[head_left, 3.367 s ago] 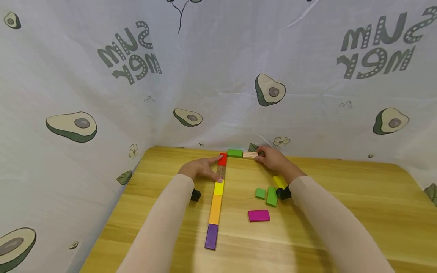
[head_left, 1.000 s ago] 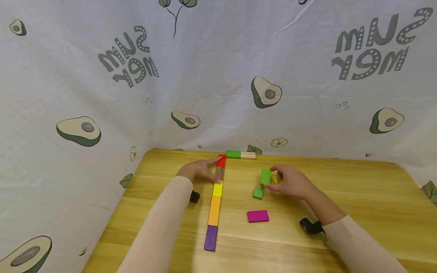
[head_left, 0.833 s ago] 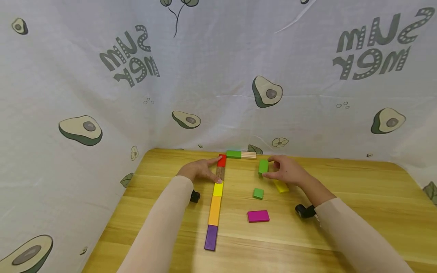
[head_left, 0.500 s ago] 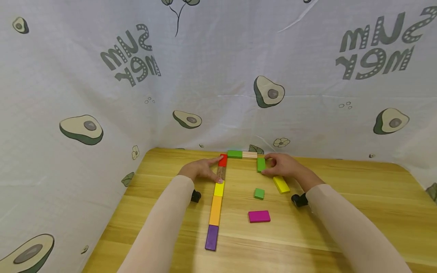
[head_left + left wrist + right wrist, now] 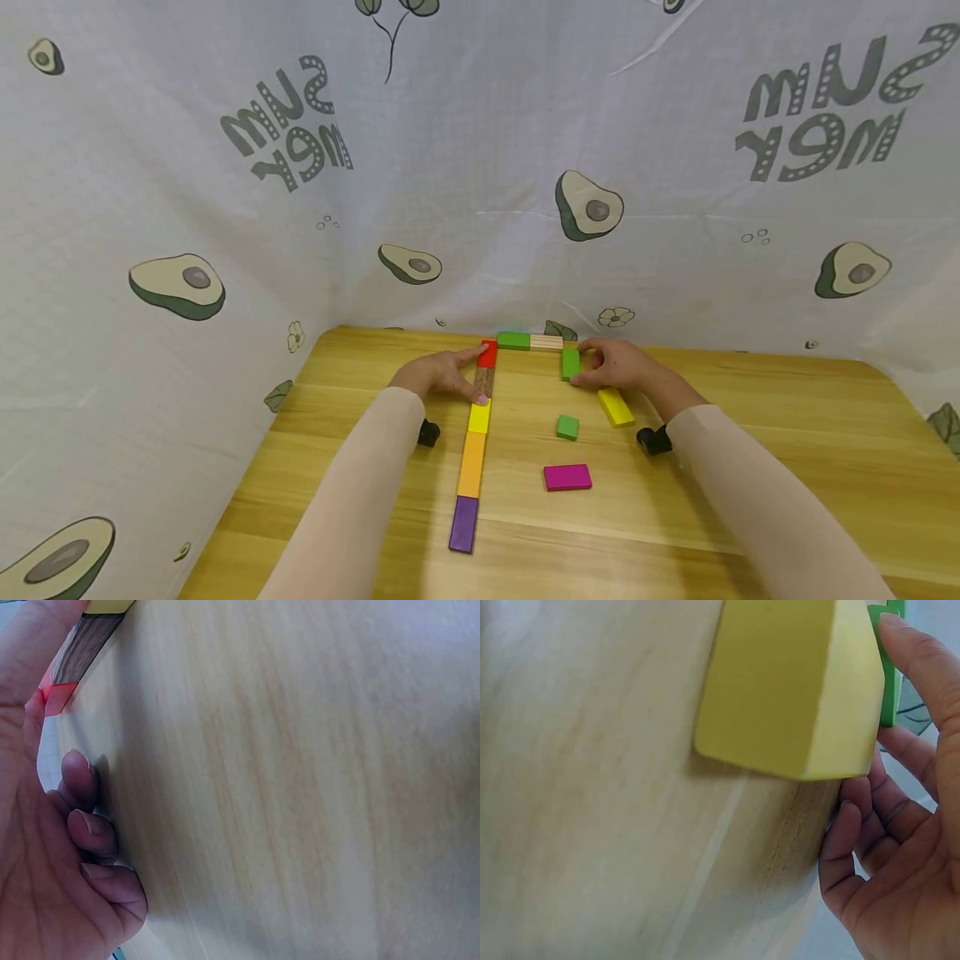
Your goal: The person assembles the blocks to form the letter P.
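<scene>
My right hand (image 5: 617,367) pinches a green block (image 5: 571,365) between thumb and index finger, lengthwise. The block lies just below the right end of a pale striped wooden block (image 5: 547,342), which joins another green block (image 5: 514,341). My left hand (image 5: 437,372) rests along a column of blocks: the index fingertip is on the red block (image 5: 488,353), the thumb at the top of a yellow block (image 5: 479,415). Between them shows a dark brown wood-grained block (image 5: 484,382). The left wrist view shows the other fingers bent beside the table surface.
An orange block (image 5: 472,464) and a purple block (image 5: 463,524) continue the column toward me. Loose on the table (image 5: 787,433) lie a small green square block (image 5: 567,427), a yellow block (image 5: 616,407) beneath my right wrist and a magenta block (image 5: 567,477). A printed cloth (image 5: 480,167) hangs behind.
My right hand let go of the striped block, picked up the green block from beside the yellow one and brought it up to the striped block's right end. The left hand has stayed put.
</scene>
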### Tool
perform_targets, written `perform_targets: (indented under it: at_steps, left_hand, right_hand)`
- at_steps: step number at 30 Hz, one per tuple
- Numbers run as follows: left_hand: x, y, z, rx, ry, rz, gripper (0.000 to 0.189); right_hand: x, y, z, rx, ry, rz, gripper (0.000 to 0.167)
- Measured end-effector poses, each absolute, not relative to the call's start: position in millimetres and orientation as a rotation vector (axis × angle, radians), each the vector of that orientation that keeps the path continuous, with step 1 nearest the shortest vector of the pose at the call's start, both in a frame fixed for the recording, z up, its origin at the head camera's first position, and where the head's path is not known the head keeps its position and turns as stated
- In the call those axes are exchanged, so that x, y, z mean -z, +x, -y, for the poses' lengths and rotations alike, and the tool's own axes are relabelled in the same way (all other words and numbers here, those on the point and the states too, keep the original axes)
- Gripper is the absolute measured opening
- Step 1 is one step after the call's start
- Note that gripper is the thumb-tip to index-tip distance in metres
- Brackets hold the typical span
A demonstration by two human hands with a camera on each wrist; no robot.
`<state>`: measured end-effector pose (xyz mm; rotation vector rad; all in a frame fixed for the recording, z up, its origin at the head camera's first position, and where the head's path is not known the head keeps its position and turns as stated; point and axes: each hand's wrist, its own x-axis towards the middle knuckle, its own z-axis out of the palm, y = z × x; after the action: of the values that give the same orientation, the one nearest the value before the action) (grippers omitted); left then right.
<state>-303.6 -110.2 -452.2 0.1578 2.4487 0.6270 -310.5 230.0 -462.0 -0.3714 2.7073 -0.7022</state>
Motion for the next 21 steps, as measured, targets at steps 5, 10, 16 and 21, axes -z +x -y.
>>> perform_targets:
  at_steps: [5,10,16,21]
  left_hand:
    - [452.7,-304.0,110.4,-0.637,0.155,-2.447,0.109]
    - [453.7,-304.5,110.8,-0.651,0.16,-2.441,0.11]
    - [454.7,-305.2,111.5,-0.65,0.162,-2.436,0.11]
    - [454.5,-305.4,110.7,-0.639,0.156,-2.44,0.109]
  right_hand:
    - [465.4,-312.4,-230.7,0.716,-0.368,-2.708,0.077]
    - [465.4,-310.9,-233.8,0.739,-0.376,-2.714,0.086]
    - [467.6,-297.2,-240.0,0.842,-0.393,-2.758,0.088]
    - [470.3,-265.7,-234.9,0.881,-0.587,-2.897,0.062]
